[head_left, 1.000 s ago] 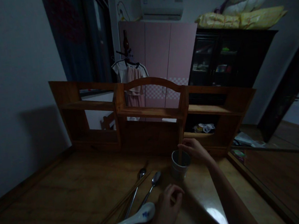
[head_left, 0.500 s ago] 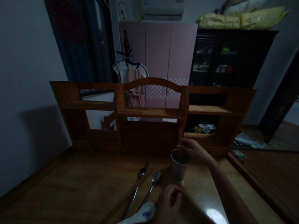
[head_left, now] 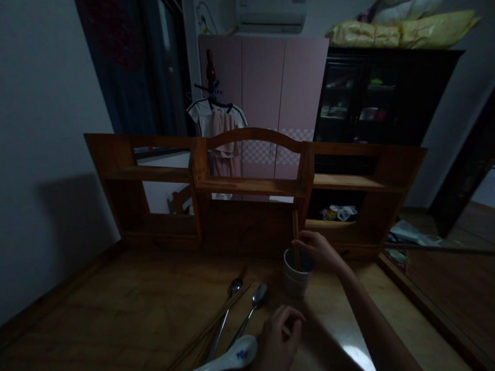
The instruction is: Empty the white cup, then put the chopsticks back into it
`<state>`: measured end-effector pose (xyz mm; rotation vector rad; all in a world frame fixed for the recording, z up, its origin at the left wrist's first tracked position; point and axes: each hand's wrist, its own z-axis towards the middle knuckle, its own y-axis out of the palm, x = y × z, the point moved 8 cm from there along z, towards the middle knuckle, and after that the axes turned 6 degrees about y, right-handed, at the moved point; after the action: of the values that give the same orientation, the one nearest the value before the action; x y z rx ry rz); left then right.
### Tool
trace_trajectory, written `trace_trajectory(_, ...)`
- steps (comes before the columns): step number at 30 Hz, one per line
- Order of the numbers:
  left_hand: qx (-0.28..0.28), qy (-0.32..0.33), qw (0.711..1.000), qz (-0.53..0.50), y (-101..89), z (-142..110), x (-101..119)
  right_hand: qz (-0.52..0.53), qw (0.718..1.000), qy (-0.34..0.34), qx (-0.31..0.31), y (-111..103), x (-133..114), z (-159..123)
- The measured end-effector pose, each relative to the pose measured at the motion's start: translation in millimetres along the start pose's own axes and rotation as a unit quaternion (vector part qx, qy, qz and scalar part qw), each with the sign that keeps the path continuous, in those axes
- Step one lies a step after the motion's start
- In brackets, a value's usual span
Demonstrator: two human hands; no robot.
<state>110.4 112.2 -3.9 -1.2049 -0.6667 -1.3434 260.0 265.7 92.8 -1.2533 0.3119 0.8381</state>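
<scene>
My right hand [head_left: 317, 249] is closed in a pinch on wooden chopsticks [head_left: 295, 224], which stand nearly upright with their lower ends inside a grey cup [head_left: 298, 281]. My left hand [head_left: 280, 338] rests low in front of the cup, fingers loosely curled, with nothing visible in them. Just left of it lies a white ceramic soup spoon [head_left: 229, 359] with a blue pattern. Two metal spoons, one nearer [head_left: 254, 306] and one farther [head_left: 235, 287], lie beyond it. More chopsticks [head_left: 204, 331] lie slantwise on the table, partly crossing the farther metal spoon.
The wooden table [head_left: 111, 315] meets a wall on its left. A wooden shelf unit [head_left: 249, 182] stands along its back edge, behind the cup. On the right, a raised wooden edge [head_left: 421, 309] borders the table. Light glares on the tabletop by my right forearm.
The chopsticks in my right hand have tilted slightly to the left and stand straighter in the cup. My left hand and the spoons have hardly moved.
</scene>
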Motion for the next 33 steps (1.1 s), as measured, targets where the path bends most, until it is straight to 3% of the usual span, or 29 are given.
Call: trace_trajectory(33,-0.006,-0.001,1.0,-0.005,2.1,0,-1,-0.022,0.999,0.007,-0.026,2,13,0)
